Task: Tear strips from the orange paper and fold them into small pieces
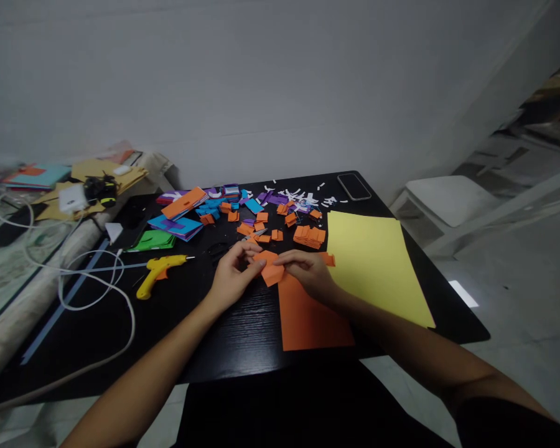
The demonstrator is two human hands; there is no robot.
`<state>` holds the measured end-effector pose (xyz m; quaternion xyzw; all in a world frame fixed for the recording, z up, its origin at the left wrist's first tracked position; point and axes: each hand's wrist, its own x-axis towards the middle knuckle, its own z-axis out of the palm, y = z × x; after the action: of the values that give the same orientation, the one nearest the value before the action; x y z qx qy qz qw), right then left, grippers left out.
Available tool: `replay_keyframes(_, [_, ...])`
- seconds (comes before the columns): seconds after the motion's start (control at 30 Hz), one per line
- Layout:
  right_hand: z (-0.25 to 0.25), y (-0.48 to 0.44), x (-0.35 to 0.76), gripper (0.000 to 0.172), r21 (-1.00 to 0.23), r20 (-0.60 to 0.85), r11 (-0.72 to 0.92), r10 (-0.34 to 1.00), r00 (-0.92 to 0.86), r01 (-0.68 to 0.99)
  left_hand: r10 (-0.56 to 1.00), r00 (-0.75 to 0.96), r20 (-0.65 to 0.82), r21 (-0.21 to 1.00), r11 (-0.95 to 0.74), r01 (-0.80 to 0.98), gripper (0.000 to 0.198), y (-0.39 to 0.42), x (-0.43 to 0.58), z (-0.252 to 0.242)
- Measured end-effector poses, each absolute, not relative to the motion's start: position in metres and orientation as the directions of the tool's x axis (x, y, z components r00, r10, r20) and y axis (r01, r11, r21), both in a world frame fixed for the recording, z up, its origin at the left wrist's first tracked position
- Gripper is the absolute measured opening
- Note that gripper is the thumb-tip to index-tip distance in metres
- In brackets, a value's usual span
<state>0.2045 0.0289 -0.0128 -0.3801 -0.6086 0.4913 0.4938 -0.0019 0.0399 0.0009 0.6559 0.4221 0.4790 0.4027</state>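
A small orange paper piece [269, 272] with angled edges is held up over the table's middle. My left hand [233, 274] pinches its left side between thumb and fingers. At its right edge, my right hand [312, 272] grips with closed fingertips, the thumb mostly hidden. Below my right hand lies a larger orange sheet [310, 323], partly covered by that hand and forearm. Just beyond my hands are a stack of folded orange papers [309, 236] and several small orange folded pieces [277, 235]. Scissors [256, 235] lie partly hidden behind my left fingers.
A yellow sheet [378, 267] covers the right of the black table [224, 348]. A phone [353, 186] lies at the back right, near white paper scraps [303, 199]. Leftward are a yellow glue gun [158, 270], green paper [153, 241] and a white cable [130, 323].
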Motion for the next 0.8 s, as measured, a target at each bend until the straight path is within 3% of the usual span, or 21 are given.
replay_keyframes(0.1, [-0.014,0.028,0.202,0.009,-0.988,0.146,0.131,0.967,-0.211,-0.082,0.931,0.191,0.312,0.907,-0.351,0.233,0.022,0.040,-0.003,0.000])
replay_keyframes(0.27, [-0.019,0.028,0.197,0.031,-0.987,0.129,0.112,0.980,-0.149,-0.114,0.877,0.255,0.407,0.815,-0.475,0.333,0.019,0.038,-0.003,0.003])
replay_keyframes(0.47, [-0.020,0.027,0.198,0.020,-0.949,0.304,0.314,0.936,-0.176,0.032,0.725,0.410,0.553,0.643,-0.685,0.343,0.016,0.037,-0.003,0.012])
replay_keyframes(0.6, [-0.017,0.026,0.198,0.010,-0.847,0.478,0.503,0.862,-0.172,0.170,0.725,0.429,0.539,0.663,-0.679,0.315,0.008,0.037,-0.003,0.012])
replay_keyframes(0.8, [-0.015,0.024,0.198,0.015,-0.853,0.482,0.497,0.867,-0.122,0.162,0.816,0.364,0.450,0.789,-0.554,0.266,0.007,0.036,-0.005,0.011])
